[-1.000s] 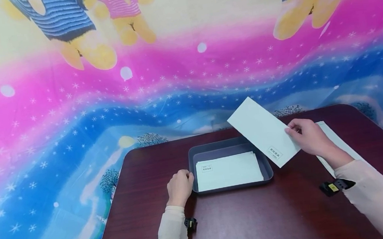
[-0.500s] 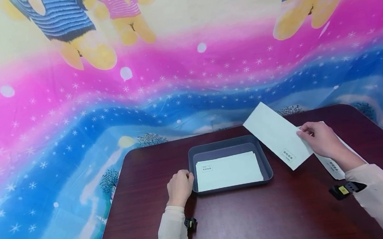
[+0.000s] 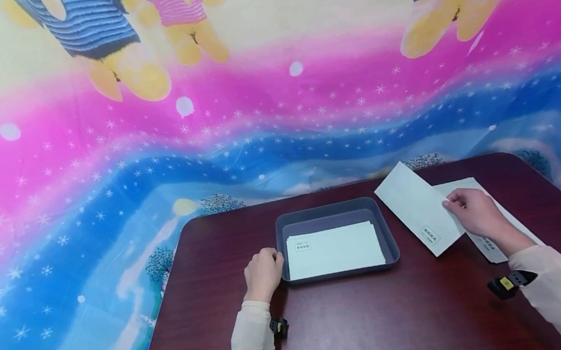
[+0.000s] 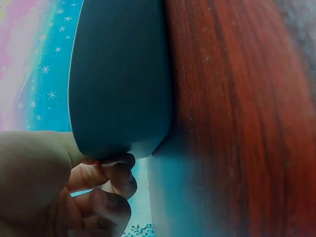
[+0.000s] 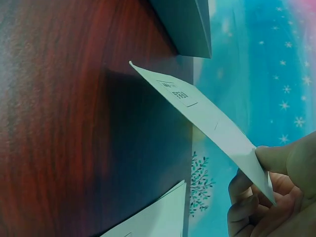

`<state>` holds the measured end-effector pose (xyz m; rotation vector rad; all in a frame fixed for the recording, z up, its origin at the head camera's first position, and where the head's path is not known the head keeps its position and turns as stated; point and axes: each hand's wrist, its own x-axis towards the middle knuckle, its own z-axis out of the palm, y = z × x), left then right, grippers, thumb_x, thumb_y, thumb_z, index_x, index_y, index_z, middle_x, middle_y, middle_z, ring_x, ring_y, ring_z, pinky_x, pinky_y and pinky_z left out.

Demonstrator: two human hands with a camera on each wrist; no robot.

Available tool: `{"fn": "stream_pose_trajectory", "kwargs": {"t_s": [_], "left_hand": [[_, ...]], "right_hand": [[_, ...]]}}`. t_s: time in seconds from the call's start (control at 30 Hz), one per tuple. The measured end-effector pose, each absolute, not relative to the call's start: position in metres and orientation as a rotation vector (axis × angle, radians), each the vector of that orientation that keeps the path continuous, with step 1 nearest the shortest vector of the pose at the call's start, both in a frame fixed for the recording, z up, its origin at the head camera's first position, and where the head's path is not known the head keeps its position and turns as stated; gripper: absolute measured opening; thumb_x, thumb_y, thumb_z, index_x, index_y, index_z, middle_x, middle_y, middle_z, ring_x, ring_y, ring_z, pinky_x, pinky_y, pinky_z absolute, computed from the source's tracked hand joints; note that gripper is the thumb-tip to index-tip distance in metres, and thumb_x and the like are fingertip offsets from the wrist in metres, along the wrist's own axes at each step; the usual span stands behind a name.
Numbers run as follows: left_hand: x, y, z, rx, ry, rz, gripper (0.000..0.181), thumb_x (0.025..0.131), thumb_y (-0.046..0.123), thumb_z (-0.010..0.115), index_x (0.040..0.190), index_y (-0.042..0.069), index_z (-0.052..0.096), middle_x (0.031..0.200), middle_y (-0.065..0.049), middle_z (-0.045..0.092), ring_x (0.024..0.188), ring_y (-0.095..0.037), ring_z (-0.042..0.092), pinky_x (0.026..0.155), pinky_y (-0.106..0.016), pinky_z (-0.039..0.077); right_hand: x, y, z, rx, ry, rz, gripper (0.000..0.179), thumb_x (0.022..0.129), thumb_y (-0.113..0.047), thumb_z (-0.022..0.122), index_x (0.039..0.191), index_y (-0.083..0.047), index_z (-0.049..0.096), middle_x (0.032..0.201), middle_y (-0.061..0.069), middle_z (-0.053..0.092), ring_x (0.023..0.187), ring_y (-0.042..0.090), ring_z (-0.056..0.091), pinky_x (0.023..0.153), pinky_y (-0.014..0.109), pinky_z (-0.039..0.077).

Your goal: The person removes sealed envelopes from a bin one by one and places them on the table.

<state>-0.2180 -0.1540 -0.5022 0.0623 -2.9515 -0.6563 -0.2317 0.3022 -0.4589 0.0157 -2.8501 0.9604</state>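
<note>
A pale envelope (image 3: 418, 209) with a small printed box is pinched at its right edge by my right hand (image 3: 477, 213). In the right wrist view that envelope (image 5: 207, 118) hangs tilted above the table, thumb on one face and curled fingers behind. Under and beside the right hand lies a pile of similar envelopes (image 3: 487, 245), partly covered. My left hand (image 3: 263, 272) grips the left wall of a dark grey tray (image 3: 334, 210); the left wrist view has the thumb and curled fingers pinching the tray wall (image 4: 121, 79). Several envelopes (image 3: 336, 254) lie stacked inside the tray.
The dark red-brown wooden table (image 3: 345, 321) has rounded back corners. Behind it hangs a colourful printed cloth (image 3: 252, 87) with bears and snowflakes. Each wrist wears a small black camera, such as the one on the right wrist (image 3: 509, 283).
My right hand has moved right and lower with the envelope, away from the tray and over the pile on the right. The left hand and tray have stayed put.
</note>
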Motion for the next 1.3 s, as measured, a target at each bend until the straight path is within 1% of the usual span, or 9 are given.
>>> {"fn": "stream_pose_trajectory", "kwargs": {"t_s": [0.17, 0.27, 0.53, 0.73, 0.87, 0.97, 1.07, 1.13, 1.3], "left_hand": [[-0.218, -0.154, -0.501, 0.075, -2.956, -0.651, 0.044, 0.1, 0.024, 0.06, 0.059, 0.019, 0.047, 0.049, 0.004, 0.035, 0.042, -0.014, 0.034, 0.044, -0.029, 0.025], [-0.219, -0.155, -0.502, 0.072, -2.955, -0.653, 0.045, 0.1, 0.024, 0.06, 0.058, 0.019, 0.045, 0.049, 0.005, 0.034, 0.042, -0.014, 0.033, 0.044, -0.029, 0.024], [-0.218, -0.155, -0.503, 0.052, -2.94, -0.661, 0.047, 0.1, 0.023, 0.06, 0.057, 0.02, 0.041, 0.048, 0.005, 0.031, 0.041, -0.013, 0.03, 0.043, -0.028, 0.022], [-0.218, -0.155, -0.504, 0.057, -2.946, -0.663, 0.046, 0.1, 0.023, 0.06, 0.058, 0.02, 0.042, 0.049, 0.005, 0.032, 0.041, -0.013, 0.031, 0.044, -0.029, 0.023], [-0.218, -0.155, -0.504, 0.065, -2.951, -0.662, 0.045, 0.1, 0.023, 0.06, 0.058, 0.02, 0.044, 0.049, 0.005, 0.032, 0.041, -0.013, 0.032, 0.044, -0.028, 0.023], [-0.218, -0.156, -0.505, 0.064, -2.95, -0.664, 0.045, 0.1, 0.023, 0.06, 0.058, 0.02, 0.044, 0.049, 0.005, 0.033, 0.041, -0.013, 0.032, 0.044, -0.028, 0.023], [-0.218, -0.156, -0.505, 0.062, -2.95, -0.668, 0.045, 0.1, 0.023, 0.06, 0.058, 0.02, 0.043, 0.049, 0.005, 0.032, 0.041, -0.013, 0.032, 0.044, -0.028, 0.023], [-0.218, -0.156, -0.505, 0.062, -2.951, -0.67, 0.046, 0.1, 0.024, 0.06, 0.058, 0.02, 0.042, 0.049, 0.005, 0.032, 0.041, -0.013, 0.032, 0.044, -0.028, 0.023], [-0.218, -0.155, -0.504, 0.062, -2.943, -0.665, 0.046, 0.1, 0.023, 0.06, 0.058, 0.019, 0.042, 0.049, 0.005, 0.032, 0.041, -0.014, 0.032, 0.044, -0.029, 0.023]], "right_hand": [[-0.23, 0.305, -0.464, 0.005, -2.856, 0.962, 0.025, 0.104, -0.015, 0.052, 0.102, 0.008, 0.064, 0.084, 0.02, 0.067, 0.063, 0.018, 0.051, 0.053, 0.031, 0.038], [-0.23, 0.307, -0.467, 0.008, -2.856, 0.944, 0.025, 0.104, -0.015, 0.052, 0.102, 0.008, 0.064, 0.083, 0.019, 0.067, 0.063, 0.018, 0.05, 0.053, 0.031, 0.037], [-0.225, 0.315, -0.477, -0.029, -2.918, 0.916, 0.028, 0.103, -0.018, 0.054, 0.098, 0.009, 0.063, 0.071, 0.011, 0.063, 0.059, 0.018, 0.049, 0.052, 0.032, 0.037], [-0.22, 0.317, -0.483, -0.025, -2.973, 0.898, 0.026, 0.099, -0.018, 0.058, 0.087, 0.004, 0.063, 0.067, 0.006, 0.057, 0.058, 0.018, 0.047, 0.053, 0.033, 0.036], [-0.218, 0.317, -0.486, -0.003, -3.017, 0.905, 0.026, 0.099, -0.019, 0.058, 0.079, -0.002, 0.059, 0.062, 0.0, 0.047, 0.057, 0.017, 0.043, 0.053, 0.033, 0.034], [-0.217, 0.318, -0.487, -0.012, -3.055, 0.917, 0.031, 0.098, -0.02, 0.059, 0.071, -0.007, 0.055, 0.059, -0.003, 0.038, 0.056, 0.016, 0.04, 0.053, 0.032, 0.032], [-0.216, 0.318, -0.489, -0.027, -3.097, 0.933, 0.035, 0.098, -0.021, 0.059, 0.065, -0.011, 0.052, 0.056, -0.005, 0.034, 0.054, 0.016, 0.039, 0.053, 0.031, 0.032], [-0.215, 0.317, -0.491, -0.038, -3.126, 0.942, 0.036, 0.098, -0.022, 0.059, 0.064, -0.012, 0.051, 0.055, -0.005, 0.034, 0.054, 0.016, 0.04, 0.052, 0.031, 0.033], [-0.213, 0.317, -0.494, -0.044, -3.164, 0.941, 0.033, 0.098, -0.022, 0.059, 0.068, -0.009, 0.053, 0.056, -0.003, 0.042, 0.055, 0.017, 0.045, 0.054, 0.032, 0.036]]}}
